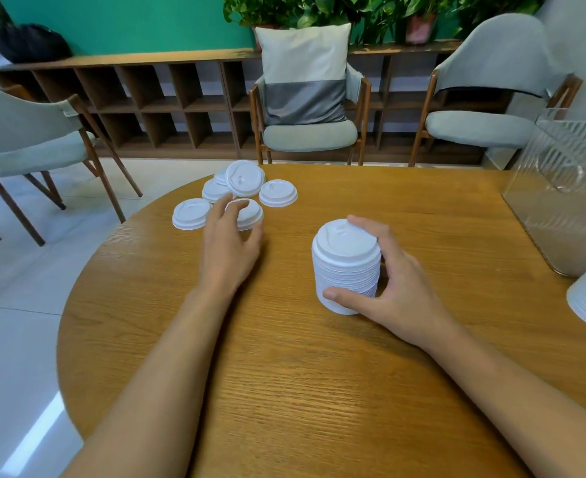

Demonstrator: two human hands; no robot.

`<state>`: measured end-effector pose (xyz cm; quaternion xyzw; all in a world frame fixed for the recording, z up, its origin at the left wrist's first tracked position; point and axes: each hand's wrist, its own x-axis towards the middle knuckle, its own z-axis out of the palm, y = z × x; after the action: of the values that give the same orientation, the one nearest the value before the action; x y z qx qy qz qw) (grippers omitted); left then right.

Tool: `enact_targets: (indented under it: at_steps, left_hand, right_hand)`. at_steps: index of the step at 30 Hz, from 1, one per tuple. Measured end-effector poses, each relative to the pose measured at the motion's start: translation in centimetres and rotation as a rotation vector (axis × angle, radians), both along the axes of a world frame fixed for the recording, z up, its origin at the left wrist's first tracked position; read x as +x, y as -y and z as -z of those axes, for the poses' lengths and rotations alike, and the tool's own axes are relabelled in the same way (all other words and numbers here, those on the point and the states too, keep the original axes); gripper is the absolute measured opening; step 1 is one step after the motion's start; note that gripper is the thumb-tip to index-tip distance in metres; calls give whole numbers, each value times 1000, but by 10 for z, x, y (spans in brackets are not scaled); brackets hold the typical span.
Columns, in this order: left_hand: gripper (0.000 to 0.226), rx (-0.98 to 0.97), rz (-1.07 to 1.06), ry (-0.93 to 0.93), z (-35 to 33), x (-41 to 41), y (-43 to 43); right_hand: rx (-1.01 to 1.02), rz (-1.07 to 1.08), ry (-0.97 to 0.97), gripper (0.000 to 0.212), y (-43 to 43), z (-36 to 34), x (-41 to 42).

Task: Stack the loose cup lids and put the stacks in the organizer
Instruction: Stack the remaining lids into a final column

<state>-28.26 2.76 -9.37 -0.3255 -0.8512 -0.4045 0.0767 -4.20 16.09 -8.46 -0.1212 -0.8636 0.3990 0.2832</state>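
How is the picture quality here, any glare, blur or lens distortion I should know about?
Head view: wide-angle bending curves the table edge and outer chairs; a glare streak lies on the floor tiles; light is soft, shadows faint; the clear organizer is hard to read; the lid stack is sharp.

Teal wall [129, 22], wooden cubby shelf [146, 98], grey chairs [310, 132], pale tiled floor [15, 288].

Upright white lid stack [345, 267] gripped between right fingers [357, 222]; loose lids [277, 193] clustered at left fingertips [228, 202]; clear organizer [567, 188] well right
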Motion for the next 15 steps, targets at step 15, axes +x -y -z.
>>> enact_targets:
  at_steps: [15]
  left_hand:
    - [57, -116, -9, -25, -11, 8, 3]
  right_hand:
    - [-21, 2, 28, 90, -1, 1, 0]
